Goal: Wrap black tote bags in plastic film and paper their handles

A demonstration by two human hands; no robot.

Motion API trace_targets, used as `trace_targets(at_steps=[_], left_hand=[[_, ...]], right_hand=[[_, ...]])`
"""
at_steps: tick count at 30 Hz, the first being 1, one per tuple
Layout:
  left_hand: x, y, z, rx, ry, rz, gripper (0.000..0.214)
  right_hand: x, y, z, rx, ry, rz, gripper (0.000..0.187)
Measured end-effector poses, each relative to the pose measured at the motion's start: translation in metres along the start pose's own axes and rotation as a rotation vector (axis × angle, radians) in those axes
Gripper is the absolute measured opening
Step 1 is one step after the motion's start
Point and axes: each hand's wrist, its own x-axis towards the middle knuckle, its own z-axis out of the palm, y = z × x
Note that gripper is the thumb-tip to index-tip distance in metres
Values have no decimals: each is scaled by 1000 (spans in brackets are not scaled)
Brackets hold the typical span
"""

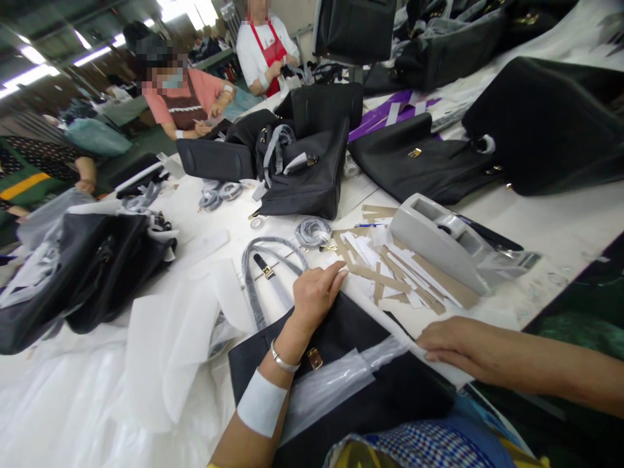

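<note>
A black handbag (400, 383) lies in front of me, with a gold clasp (315, 358) and clear plastic film (341, 377) across it. A white strip (377, 318), its material unclear, runs along the bag's far right edge. My left hand (314, 296) is closed at the upper end of this strip, fingers together over the bag's corner. Farther down, my right hand (453, 344) closes on the same strip, its fingertips partly hidden. The bag's wrapped handles (249, 276) and a black strap tab with a gold buckle (266, 268) extend beyond its top.
A grey tape dispenser (433, 240) stands beyond paper and cardboard strips (390, 266). A wrapped strap coil (312, 232) lies nearby. White sheets (166, 351) and black bags (121, 260) are at left; more black bags (307, 175) stand ahead. Co-workers (188, 104) are across the table.
</note>
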Motion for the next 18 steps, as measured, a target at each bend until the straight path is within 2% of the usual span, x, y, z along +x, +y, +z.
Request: trace_targets(at_steps=[2,5,9,11,14,18], left_hand=[[1,1,-3,-41,43,-1,32],[5,11,-10,-172,68,101,35],[7,30,-11,-303,-123,393,40],[7,35,-11,-336,-136,434,35],[8,37,-15,-406,-31,445,32],[11,41,-29,-503,79,476,38]], right_hand=[[-2,2,-2,16,-85,-15,34],[-8,4,-2,53,-42,-14,29],[-12,4,5,-40,15,-15,25],[-10,3,13,-127,93,2,23],[-4,2,30,-179,261,-13,26],[8,5,51,-70,536,-131,29]])
